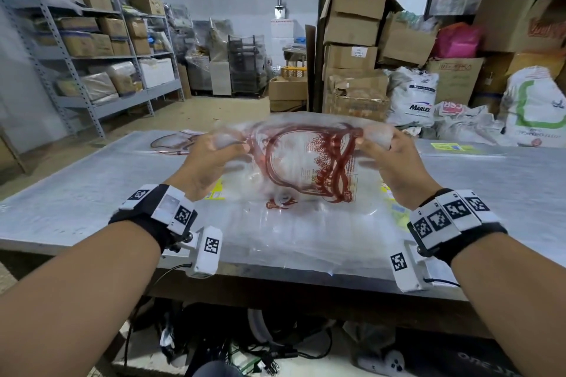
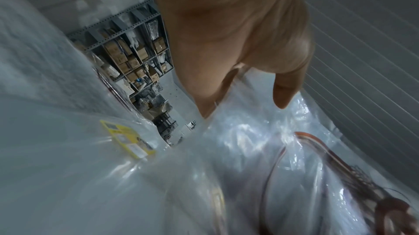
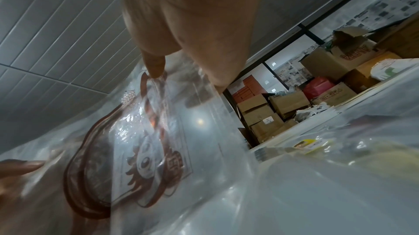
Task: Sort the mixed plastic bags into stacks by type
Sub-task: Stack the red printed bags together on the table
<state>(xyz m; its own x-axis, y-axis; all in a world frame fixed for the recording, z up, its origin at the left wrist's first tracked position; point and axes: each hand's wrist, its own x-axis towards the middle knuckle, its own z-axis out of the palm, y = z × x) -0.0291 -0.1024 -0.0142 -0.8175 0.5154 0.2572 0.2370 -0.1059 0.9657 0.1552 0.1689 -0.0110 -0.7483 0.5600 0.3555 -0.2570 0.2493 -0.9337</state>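
Observation:
A clear plastic bag with a red printed design (image 1: 306, 159) hangs lifted above the table, stretched between both hands. My left hand (image 1: 214, 153) pinches its upper left corner and my right hand (image 1: 386, 147) pinches its upper right corner. The same red-print bag (image 2: 306, 176) fills the lower right of the left wrist view under my left hand (image 2: 229, 95). In the right wrist view my right hand (image 3: 181, 70) pinches the red-print bag (image 3: 140, 149). Below it lies a pile of clear bags (image 1: 306, 232), some with yellow labels (image 1: 216, 193). Another red-print bag (image 1: 174, 142) lies flat at the far left.
The grey table (image 1: 67, 202) is draped in clear plastic. A yellow-label bag (image 1: 450, 147) lies at the far right. Metal shelving with cartons (image 1: 92, 40) stands to the left. Stacked cardboard boxes (image 1: 352, 49) and white sacks (image 1: 413, 101) crowd behind the table.

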